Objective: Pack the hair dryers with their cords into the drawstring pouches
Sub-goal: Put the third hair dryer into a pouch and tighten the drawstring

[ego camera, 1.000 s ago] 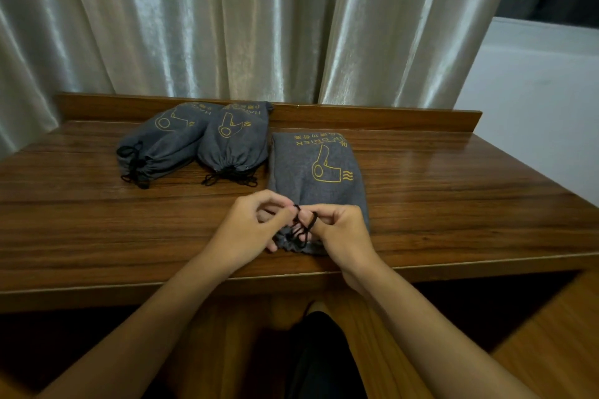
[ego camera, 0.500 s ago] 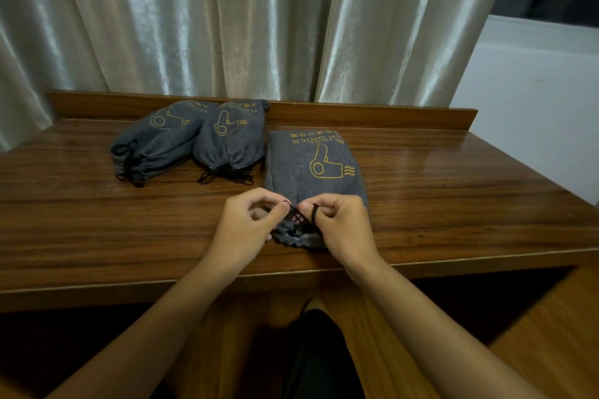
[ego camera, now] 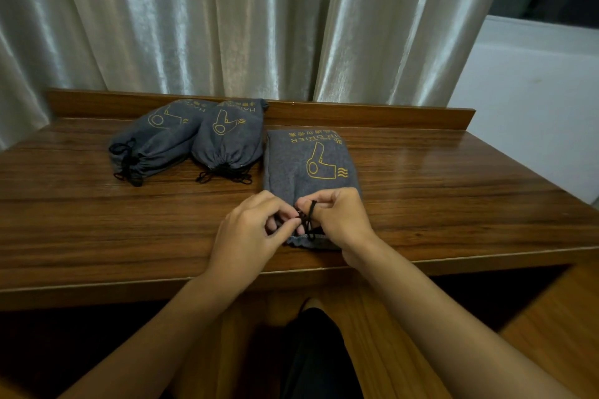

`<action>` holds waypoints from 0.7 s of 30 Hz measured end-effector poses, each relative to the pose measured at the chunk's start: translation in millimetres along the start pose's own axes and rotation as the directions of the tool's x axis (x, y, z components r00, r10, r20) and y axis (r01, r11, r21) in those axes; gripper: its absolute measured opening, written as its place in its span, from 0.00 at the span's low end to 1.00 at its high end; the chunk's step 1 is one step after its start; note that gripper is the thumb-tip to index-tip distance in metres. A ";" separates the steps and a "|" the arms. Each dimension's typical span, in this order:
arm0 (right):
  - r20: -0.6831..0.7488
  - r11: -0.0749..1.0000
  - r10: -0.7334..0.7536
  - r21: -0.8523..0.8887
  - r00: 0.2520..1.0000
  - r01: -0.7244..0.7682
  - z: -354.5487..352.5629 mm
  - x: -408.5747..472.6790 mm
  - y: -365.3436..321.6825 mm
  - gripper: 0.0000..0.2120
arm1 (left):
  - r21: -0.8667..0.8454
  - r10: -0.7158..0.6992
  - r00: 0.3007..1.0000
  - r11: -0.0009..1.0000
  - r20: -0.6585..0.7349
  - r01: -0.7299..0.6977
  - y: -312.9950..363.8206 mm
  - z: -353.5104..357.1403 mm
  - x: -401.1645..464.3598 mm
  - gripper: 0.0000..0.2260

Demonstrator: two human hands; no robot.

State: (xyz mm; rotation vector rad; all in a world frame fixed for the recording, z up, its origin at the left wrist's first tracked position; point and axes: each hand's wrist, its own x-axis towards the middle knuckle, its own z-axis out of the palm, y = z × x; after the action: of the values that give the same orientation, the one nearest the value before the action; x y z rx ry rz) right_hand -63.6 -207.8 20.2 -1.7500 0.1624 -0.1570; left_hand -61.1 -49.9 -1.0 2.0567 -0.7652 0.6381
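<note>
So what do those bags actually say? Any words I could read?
"DRIER", upside down, after cut-off letters: near pouch, beside a yellow dryer drawing.
Yellow characters above it: too blurred to read.
"HA...", upside down: middle pouch; the rest blurred.
Left pouch: lettering too blurred.

Three grey pouches are borne by the wooden table (ego camera: 453, 191): two (ego camera: 155, 142) (ego camera: 230, 142) cinched, left of the third (ego camera: 308, 165).
</note>
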 end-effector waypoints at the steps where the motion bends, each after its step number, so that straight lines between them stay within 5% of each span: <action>1: -0.003 1.000 0.001 -0.007 1.000 -0.001 -0.3 0.8 0.0 0.05 | 0.032 0.030 0.999 0.999 0.014 -0.031 0.9 -0.3 -1.2 0.03; 9: 0.001 1.000 0.028 -0.003 1.000 -0.028 0.7 6.6 2.0 0.08 | 0.238 0.237 0.966 0.937 0.104 -0.256 -1.2 1.0 -8.5 0.04; 16: 0.023 1.000 -0.013 0.009 1.000 0.013 0.3 7.4 1.9 0.09 | 0.072 0.009 0.997 0.997 0.075 -0.014 -4.3 4.4 1.1 0.07; 21: 0.059 0.984 -0.139 -0.101 0.989 0.144 -2.6 1.0 0.1 0.05 | 0.149 -0.078 0.988 0.987 0.130 0.058 -7.1 3.3 5.2 0.13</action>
State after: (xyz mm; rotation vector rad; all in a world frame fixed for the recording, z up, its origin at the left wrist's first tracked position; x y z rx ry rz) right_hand -63.2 -210.5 20.5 -1.8696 0.0081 -0.2095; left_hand -52.0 -50.7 -2.9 2.2679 -0.7404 0.5326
